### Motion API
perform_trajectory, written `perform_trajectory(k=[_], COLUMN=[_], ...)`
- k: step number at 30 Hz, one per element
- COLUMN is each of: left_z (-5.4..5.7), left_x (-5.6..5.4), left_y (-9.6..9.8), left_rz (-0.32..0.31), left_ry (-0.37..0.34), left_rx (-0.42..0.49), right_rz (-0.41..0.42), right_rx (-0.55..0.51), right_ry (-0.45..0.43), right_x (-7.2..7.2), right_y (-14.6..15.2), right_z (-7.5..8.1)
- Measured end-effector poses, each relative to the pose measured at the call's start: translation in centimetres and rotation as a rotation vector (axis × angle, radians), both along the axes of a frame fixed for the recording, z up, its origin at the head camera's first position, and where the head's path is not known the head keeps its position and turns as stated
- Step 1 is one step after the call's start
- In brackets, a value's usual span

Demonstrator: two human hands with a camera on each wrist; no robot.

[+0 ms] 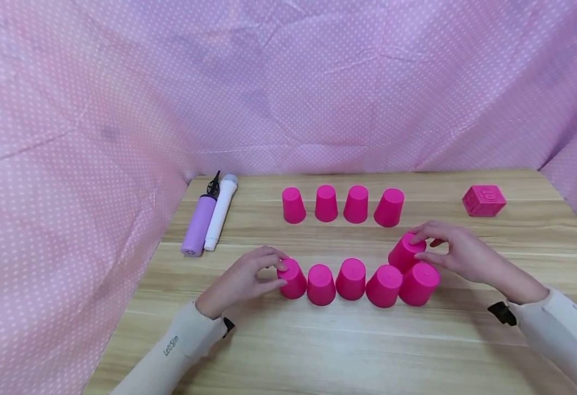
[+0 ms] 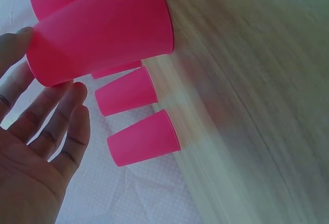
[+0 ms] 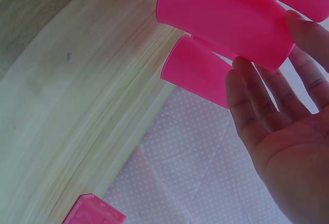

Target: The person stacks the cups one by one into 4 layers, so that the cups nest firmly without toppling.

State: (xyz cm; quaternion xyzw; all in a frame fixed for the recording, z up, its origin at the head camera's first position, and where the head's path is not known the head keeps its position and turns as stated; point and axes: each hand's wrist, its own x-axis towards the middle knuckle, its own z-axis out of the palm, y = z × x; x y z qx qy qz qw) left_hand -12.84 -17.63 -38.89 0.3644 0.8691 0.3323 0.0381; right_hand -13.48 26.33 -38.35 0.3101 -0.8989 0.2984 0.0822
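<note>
Pink cups stand upside down on the wooden table. In the head view my left hand (image 1: 248, 280) has its thumb and fingers round the top of the leftmost cup (image 1: 293, 281) in the front row. The left wrist view shows that cup (image 2: 103, 34) with the thumb on one side and fingers on the other. My right hand (image 1: 458, 252) grips another cup (image 1: 403, 255) near its top, just behind the rightmost front-row cup (image 1: 420, 285). Between the hands stand a cup (image 1: 321, 286), a cup (image 1: 351, 281) and a cup (image 1: 384, 287), set close together.
Farther back, several more upturned cups (image 1: 326, 204) form a spaced row. A pink block (image 1: 484, 201) sits at the back right. At the back left lie a purple hand pump (image 1: 200, 225) and a white microphone (image 1: 221, 211). Dotted pink cloth (image 1: 288, 99) hangs behind the table.
</note>
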Motion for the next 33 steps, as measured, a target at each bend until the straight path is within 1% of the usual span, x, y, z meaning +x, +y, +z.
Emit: perform_trajectory(k=[4,12,16,20,25,28,30,33], left_z=[-0.1,-0.4,-0.4,-0.4,-0.3,0.2,0.8,2.3], left_x=[0.1,0.4,0.5,0.2,-0.3,-0.9,-1.7,-3.2], left_y=[0.0,0.1,0.2,0.4,0.5,0.4,0.4,0.6], left_rz=[-0.003,-0.005,-0.003,-0.001,0.01,0.019,0.022,0.046], left_ry=[-0.001,0.006,0.031,0.068,0.115,0.144,0.181,0.252], left_rx=[0.015,0.03,0.016,0.005,0.003,0.008,0.018,0.033], right_rz=[0.003,-0.004,0.003,0.015,0.041,0.054,0.063,0.094], right_rx=[0.002,0.02,0.022,0.015,0.01,0.006,-0.006,-0.045], right_ry=[-0.01,0.003,0.013,0.027,0.04,0.059,0.077,0.129], right_x=[-0.1,0.1,0.1,-0.1,-0.3,-0.4,-0.6,-1.3], right_y=[0.1,0.1,0.1,0.1,0.1,0.0,-0.1,-0.5], right_z=[-0.3,-0.2,-0.3,-0.5,-0.8,-0.5,0.1,1.6])
